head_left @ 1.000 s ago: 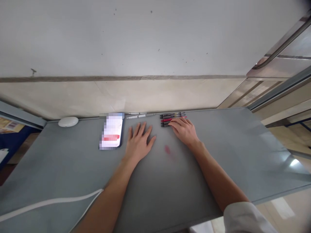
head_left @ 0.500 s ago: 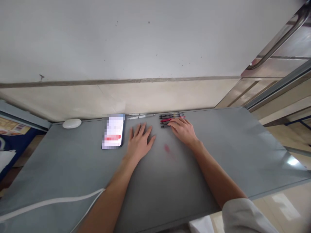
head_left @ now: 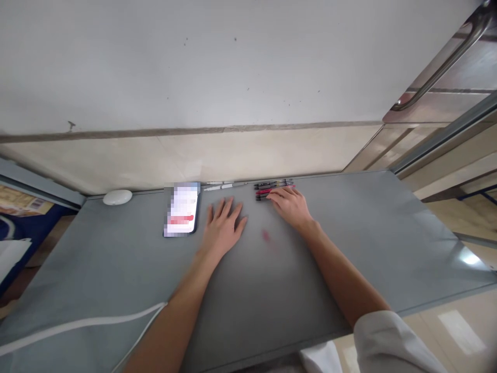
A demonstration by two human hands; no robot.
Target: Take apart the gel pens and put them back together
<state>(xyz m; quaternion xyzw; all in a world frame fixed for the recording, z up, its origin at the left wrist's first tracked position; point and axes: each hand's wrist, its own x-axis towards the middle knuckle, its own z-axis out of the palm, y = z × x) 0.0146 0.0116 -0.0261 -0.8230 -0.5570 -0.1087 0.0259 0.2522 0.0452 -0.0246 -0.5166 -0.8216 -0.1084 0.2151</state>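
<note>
With my right hand, I am covering the right ends of the nearer pens near the rear edge of the gray table; whether I am gripping one, I cannot tell. My left hand is lying released, spread palm-down, beside the phone.

- Black pens lie flat in a tight row by the desk's far edge, just right of its middle, roughly parallel to it; their barrels look clearer toward the right.
- A red pen lies alongside on the near side, partly covered by the right hand.
- Dark pens finish the row nearest the desk's front edge, right ends hidden under the fingers; their exact number cannot be told.
- Slim white pens lie left of this row, close to the far edge.
</note>
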